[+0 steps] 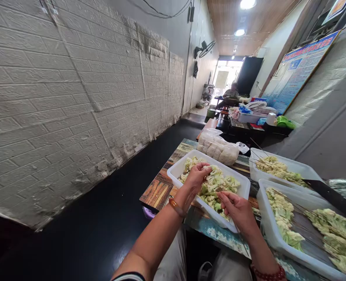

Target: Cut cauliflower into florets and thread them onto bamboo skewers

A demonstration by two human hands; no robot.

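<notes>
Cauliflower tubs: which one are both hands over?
The leftmost tub. The left hand and right hand are over its cauliflower; the rear-right tub and front-right tub have neither.

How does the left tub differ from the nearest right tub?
The left tub holds cauliflower pieces heaped together; the nearest right tub holds cauliflower in separate groups. The left tub's bottom is mostly covered, while the nearest right tub shows its bottom between groups. Both tubs are whitish and contain cauliflower.
</notes>
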